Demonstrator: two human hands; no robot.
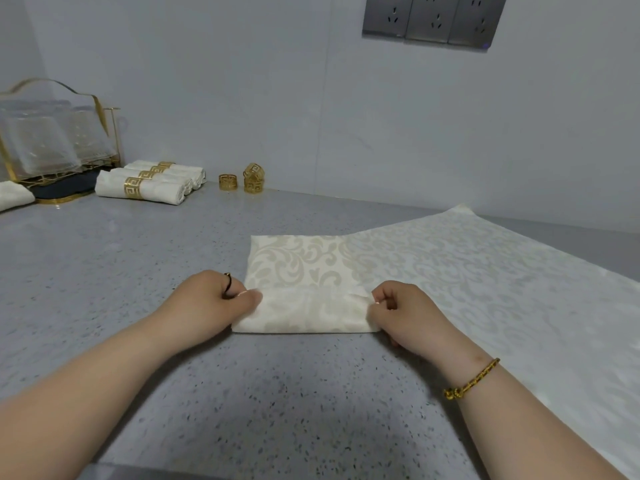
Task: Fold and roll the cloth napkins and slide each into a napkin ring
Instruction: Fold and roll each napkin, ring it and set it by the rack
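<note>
The cream cloth napkin [304, 271], a woven damask with pale scrolling leaf figures, lies folded into a rectangle on the grey speckled stone tabletop [138, 271], near the middle of the view. Its near edge is turned over into a soft, flat band that runs across its whole width.

The left hand [204, 303] sits at the left end of that band, thumb on top and fingers curled; its grip pinches the cloth's edge. A thin dark finger ring [228, 282] circles one finger. The right hand [405, 313] mirrors it at the right end, its grip pinching the band between thumb and curled fingers. A braided gold bracelet [471, 379] wraps that wrist. Both bare forearms reach in from the near edge.

The napkin's right side meets a larger flat cloth [485, 271] of the same pattern, spread out to the right; whether they overlap I cannot tell. Far left, by the wall, three rolled napkins [149, 183] lie side by side, each banded in gold fretwork. Right of them stand loose gold napkin rings [228, 182], one alone and two stacked with the top one tilted. Behind the rolls a gold wire rack [59, 140] holds clear ribbed trays. A grey socket panel [433, 19] is set in the pale wall.
</note>
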